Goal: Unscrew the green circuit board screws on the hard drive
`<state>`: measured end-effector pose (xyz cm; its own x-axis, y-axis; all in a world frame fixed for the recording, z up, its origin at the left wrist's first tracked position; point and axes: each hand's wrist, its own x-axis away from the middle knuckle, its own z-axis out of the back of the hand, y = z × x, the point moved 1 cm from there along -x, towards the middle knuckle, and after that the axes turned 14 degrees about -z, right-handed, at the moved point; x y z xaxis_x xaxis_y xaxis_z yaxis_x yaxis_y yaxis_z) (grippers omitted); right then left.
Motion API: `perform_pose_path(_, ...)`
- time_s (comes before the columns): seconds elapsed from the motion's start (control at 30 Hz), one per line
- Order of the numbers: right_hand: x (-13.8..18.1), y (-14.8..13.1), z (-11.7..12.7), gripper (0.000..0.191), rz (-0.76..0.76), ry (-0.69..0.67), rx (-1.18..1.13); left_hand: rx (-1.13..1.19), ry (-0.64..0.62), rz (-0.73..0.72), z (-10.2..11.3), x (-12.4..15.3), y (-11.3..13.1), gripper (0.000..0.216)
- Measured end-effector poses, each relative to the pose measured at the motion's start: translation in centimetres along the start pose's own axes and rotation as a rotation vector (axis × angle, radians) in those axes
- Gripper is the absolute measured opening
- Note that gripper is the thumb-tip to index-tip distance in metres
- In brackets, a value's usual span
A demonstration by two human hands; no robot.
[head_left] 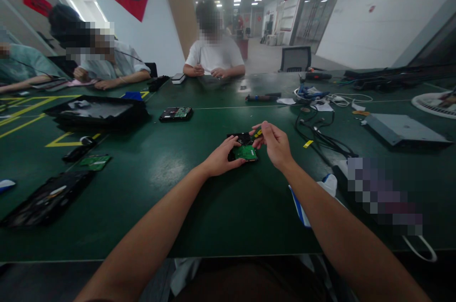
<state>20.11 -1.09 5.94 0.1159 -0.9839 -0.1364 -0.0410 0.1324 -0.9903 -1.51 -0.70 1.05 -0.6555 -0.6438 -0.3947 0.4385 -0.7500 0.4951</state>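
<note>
**Operator:** Starting close in: my left hand point(223, 157) is flat against the near-left edge of the hard drive point(244, 147), fingers point(233, 141) spread over its top and the thumb under the green circuit board point(245, 153). It's a bracing hold, half open, not a clamp.

**Observer:** And the other one?

**Operator:** My right hand point(274, 143) sits just right of the drive, fingers curled in tight. The fingertips point(257, 131) pinch something small with a yellow mark, maybe a driver handle; it's too small for me to be sure. The tip seems to meet the drive's far-right corner.

**Observer:** How would you do this cleanly?

**Operator:** I'd judge it wants the left hand pressing the drive firmly to the green table point(199, 207) so it can't spin, and the pinched piece held upright over the spot, turned gently without slipping onto the board.

**Observer:** Beyond the fingers?

**Operator:** Right of them, a tangle of black cables point(320, 138). Left and farther off, a second drive point(175, 114) and a black tray point(96, 113). Past those, a person in a white shirt point(214, 55) sits across the table, hands together.
</note>
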Motion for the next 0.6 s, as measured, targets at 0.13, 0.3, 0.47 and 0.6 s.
perform_pose_path(0.13, 0.15, -0.22, -0.08, 0.049, 0.019, -0.033, 0.011, -0.001, 0.006, -0.002, 0.02, 0.02, 0.04, 0.06)
perform_pose_path(0.3, 0.24, -0.13, -0.04, 0.051, 0.018, -0.04, 0.055, -0.005, 0.013, -0.023, 0.0, -0.01, 0.12, 0.059)
perform_pose_path(0.47, 0.31, -0.01, -0.14, 0.051, 0.019, -0.03, 0.068, -0.011, 0.006, -0.015, -0.05, -0.05, 0.02, 0.059)
perform_pose_path(0.6, 0.38, 0.06, -0.22, 0.052, -0.001, -0.033, 0.071, -0.012, 0.013, -0.022, -0.08, -0.02, 0.03, 0.06)
